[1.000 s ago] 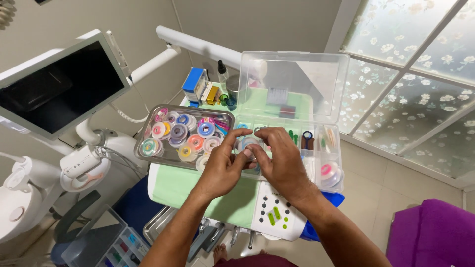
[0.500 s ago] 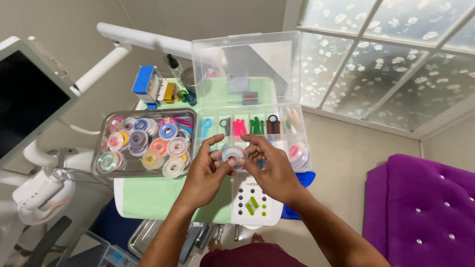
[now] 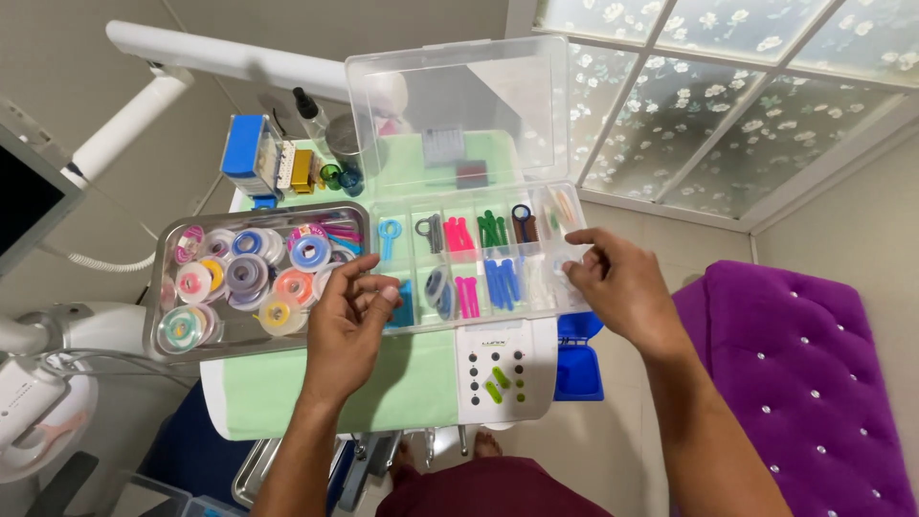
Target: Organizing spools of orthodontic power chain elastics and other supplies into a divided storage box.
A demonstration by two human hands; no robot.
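The hands have moved apart. The left hand (image 3: 349, 311) curls loosely at the clear box's (image 3: 474, 258) left end; the right hand (image 3: 613, 282) touches its right end, fingers bent. The lid is up. Coloured spools fill the metal tray (image 3: 163, 330) beside it.

Seen from above: both forearms are bare to the elbow, with no sleeves, gloves, watch or bands in view. The left hand (image 3: 349, 321) and right hand (image 3: 617, 287) carry no rings that can be made out. At the bottom edge of the frame, a dark maroon garment (image 3: 488, 490) covers the person's front; its cut cannot be told. Bare toes (image 3: 483, 442) show just above it.
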